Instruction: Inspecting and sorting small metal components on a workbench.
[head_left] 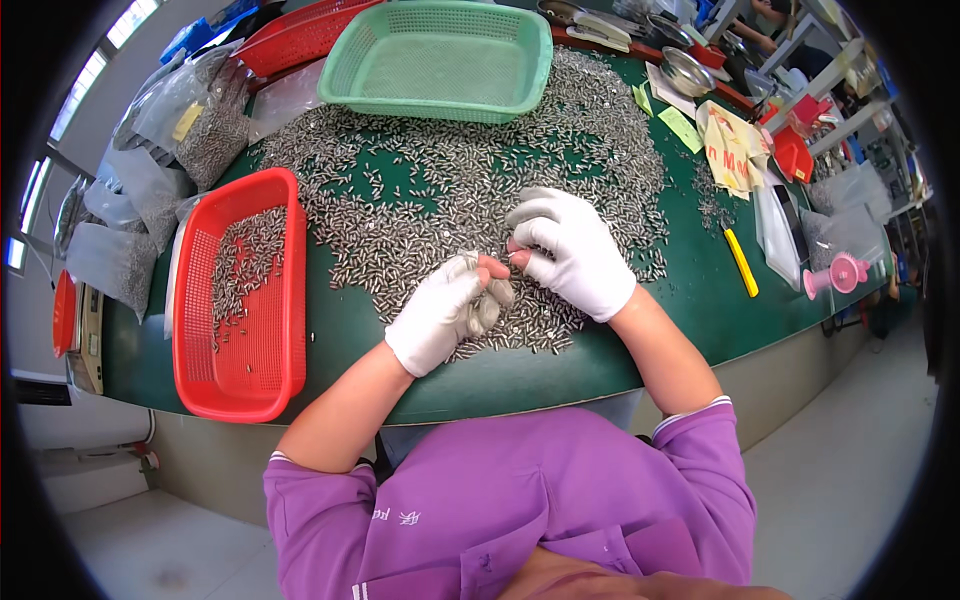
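Note:
A broad heap of small silvery metal pins (400,245) covers the middle of the green table. Over its near side my left hand (445,308), in a white glove with bare thumb and fingertip, is closed with the fingertips together. My right hand (575,250), gloved the same way, is curled in a pinch just to the right, its tips nearly meeting the left ones. Whatever lies between the fingertips is too small to make out. To the left stands a red plastic basket (298,330) with a layer of the same pins toward its far end.
A green basket (535,90) rests at the far side of the heap. Bags of metal parts (205,120) crowd the left. On the right lie a yellow-handled tool (740,262), yellow notes (682,130), a cloth (733,150) and a pink plastic item (838,275). Metal bowls (687,72) stand far right.

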